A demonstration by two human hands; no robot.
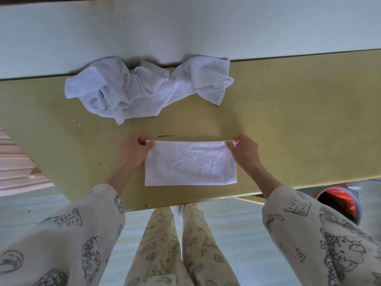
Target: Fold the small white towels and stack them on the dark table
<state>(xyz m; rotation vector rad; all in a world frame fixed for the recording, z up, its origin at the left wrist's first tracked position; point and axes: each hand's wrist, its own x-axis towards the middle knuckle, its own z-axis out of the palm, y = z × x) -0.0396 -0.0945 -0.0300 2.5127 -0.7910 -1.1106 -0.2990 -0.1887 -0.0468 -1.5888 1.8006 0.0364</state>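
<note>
A small white towel [190,163], folded into a flat rectangle, lies on the yellowish table [299,120] near its front edge. My left hand [133,150] pinches the towel's far left corner. My right hand [244,149] pinches the far right corner. Behind it, against the wall, sits a crumpled pile of white towels [144,88], untouched by either hand.
A white wall [185,27] runs along the table's far edge. A red and grey bin [340,203] stands on the floor under the table's right front. Pale steps [14,162] show at the left. My legs stand at the front edge.
</note>
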